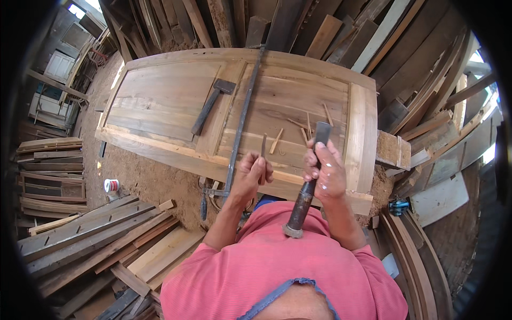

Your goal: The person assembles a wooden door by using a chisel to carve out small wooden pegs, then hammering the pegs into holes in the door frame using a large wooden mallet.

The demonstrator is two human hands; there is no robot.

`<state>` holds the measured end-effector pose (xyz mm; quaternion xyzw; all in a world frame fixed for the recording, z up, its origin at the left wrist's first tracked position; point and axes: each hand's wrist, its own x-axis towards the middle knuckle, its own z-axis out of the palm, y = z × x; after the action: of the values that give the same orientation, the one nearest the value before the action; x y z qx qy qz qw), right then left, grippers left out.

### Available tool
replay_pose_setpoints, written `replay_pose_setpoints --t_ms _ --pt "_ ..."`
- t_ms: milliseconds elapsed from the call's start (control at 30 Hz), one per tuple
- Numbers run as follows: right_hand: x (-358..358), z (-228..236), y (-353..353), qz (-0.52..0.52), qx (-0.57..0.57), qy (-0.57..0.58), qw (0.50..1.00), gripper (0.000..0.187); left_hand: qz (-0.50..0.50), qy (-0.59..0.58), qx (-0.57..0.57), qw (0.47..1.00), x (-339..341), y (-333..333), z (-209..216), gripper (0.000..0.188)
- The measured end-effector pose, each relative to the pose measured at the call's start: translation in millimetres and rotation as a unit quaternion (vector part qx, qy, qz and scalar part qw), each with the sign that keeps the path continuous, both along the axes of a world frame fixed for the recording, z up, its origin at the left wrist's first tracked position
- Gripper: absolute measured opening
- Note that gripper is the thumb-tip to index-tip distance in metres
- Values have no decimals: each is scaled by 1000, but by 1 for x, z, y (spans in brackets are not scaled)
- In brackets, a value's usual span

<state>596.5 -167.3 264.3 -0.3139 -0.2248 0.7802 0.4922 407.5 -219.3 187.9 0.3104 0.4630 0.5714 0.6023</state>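
Hammer [306, 181] in right hand [325, 170], left hand [253, 173] on chisel [263, 146]

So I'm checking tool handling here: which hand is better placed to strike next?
Right, probably. The right hand grips the hammer raised over the wooden door, while the left hand holds the thin chisel.

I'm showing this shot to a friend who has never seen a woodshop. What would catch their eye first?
Most striking is the big wooden door panel lying flat across the middle, with a hammer resting on it beside a long metal bar clamp. At its near edge, the right hand grips a chisel, while the left hand pinches a thin wooden peg. Stacked boards crowd the lower left.
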Motion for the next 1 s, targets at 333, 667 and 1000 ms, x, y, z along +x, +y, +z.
replay_pose_setpoints --t_ms 333,667,1000 --pt "-55 6 -5 155 -31 96 983 17 -68 187 123 972 -17 61 41 28" --pt "-13 48 -16 -38 131 23 990 19 -200 207 126 949 -11 -17 15 31" --pt "-18 -14 30 30 213 -311 926 17 -83 174 68 979 6 31 14 36"
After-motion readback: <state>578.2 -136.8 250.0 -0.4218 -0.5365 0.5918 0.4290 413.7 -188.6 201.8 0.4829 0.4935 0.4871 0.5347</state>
